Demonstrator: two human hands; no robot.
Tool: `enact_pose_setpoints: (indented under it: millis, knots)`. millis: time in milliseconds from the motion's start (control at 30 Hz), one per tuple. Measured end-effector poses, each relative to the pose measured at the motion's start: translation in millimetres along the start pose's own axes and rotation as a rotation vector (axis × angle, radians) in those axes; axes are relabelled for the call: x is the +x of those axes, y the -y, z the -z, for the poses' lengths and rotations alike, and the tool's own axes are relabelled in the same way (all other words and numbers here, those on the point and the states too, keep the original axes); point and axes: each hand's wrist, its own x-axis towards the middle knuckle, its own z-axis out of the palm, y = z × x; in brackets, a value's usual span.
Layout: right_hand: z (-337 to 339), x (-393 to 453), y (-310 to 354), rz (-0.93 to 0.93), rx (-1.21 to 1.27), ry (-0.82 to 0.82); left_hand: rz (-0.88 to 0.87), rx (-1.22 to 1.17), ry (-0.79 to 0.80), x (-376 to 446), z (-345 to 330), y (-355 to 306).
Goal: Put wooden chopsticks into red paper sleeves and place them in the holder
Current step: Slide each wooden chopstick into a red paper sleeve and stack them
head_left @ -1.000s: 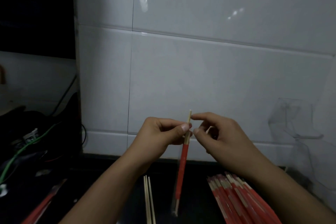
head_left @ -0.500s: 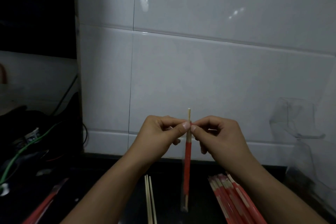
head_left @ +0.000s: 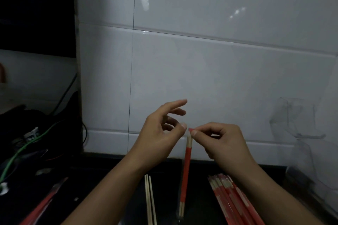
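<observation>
Behind everything, white wall tiles (head_left: 201, 78) fill the view, meeting a black counter (head_left: 113, 173) at the bottom. Off to the left, a dark heap of cables (head_left: 27, 142) sits in shadow, one green wire running through it. On the far right, a clear holder (head_left: 300, 133) stands against the wall, faint and hard to make out. Down on the counter, lower right, a stack of sleeved chopsticks (head_left: 236, 204) lies fanned toward the camera; at lower left a lone red sleeve (head_left: 43, 204) lies flat. Between the forearms, bare chopsticks (head_left: 150, 202) lie side by side on the counter. Now the hands, raised in front of the tiles: the left hand (head_left: 161, 133) is loose, fingers spread and pointing right, thumb tip just beside the top of the sleeved pair, gripping nothing. The right hand (head_left: 223, 142) has its fingers curled, thumb and forefinger pinching the very top of the sleeved pair (head_left: 185, 175). That pair hangs nearly upright between the two hands, red sleeve around the middle, pale wood showing above and below, its lower tips down near the counter; whether they touch it, I can't tell.
</observation>
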Motion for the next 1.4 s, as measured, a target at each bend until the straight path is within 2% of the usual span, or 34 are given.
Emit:
enact_pose_setpoints:
  millis: [300, 433, 500, 600, 767, 867, 933, 1000, 1067, 1167, 1300, 1400]
  knots:
    - [6, 4, -2, -0.044, 0.136, -0.092, 0.181, -0.025, 0.325, -1, -7, 5]
    - [9, -1, -8, -0.132, 0.173, -0.090, 0.160, -0.005, 0.255, -2, -9, 6]
    - [8, -10, -17, -0.225, 0.153, 0.025, 0.177, -0.046, 0.167, -1, -10, 7]
    - [-3, -37, -32, -0.265, 0.074, 0.201, 0.238, -0.126, 0.076, -1, -15, 12]
    - [-1, -70, -51, -0.324, -0.034, 0.149, 0.322, -0.145, 0.062, -16, -36, 17]
    - [24, -77, -69, -0.363, -0.132, 0.131, 0.310, 0.069, 0.043, -31, -37, 30]
    - [47, -80, -82, -0.377, -0.312, 0.154, 0.286, 0.421, 0.063, -53, -33, 41]
    - [70, -82, -93, -0.415, -0.448, 0.144, 0.250, 0.827, 0.249, -83, -34, 49]
    - [88, -83, -99, -0.458, -0.572, 0.156, 0.263, 1.009, 0.429, -110, -36, 52]
    - [94, -87, -106, -0.499, -0.758, 0.193, 0.337, 1.025, 0.537, -133, -33, 59]
    - [83, -101, -106, -0.517, -0.809, 0.126, 0.351, 0.969, 0.570, -145, -34, 65]
    - [73, -109, -103, -0.377, -0.860, 0.055, 0.352, 0.914, 0.562, -147, -36, 61]
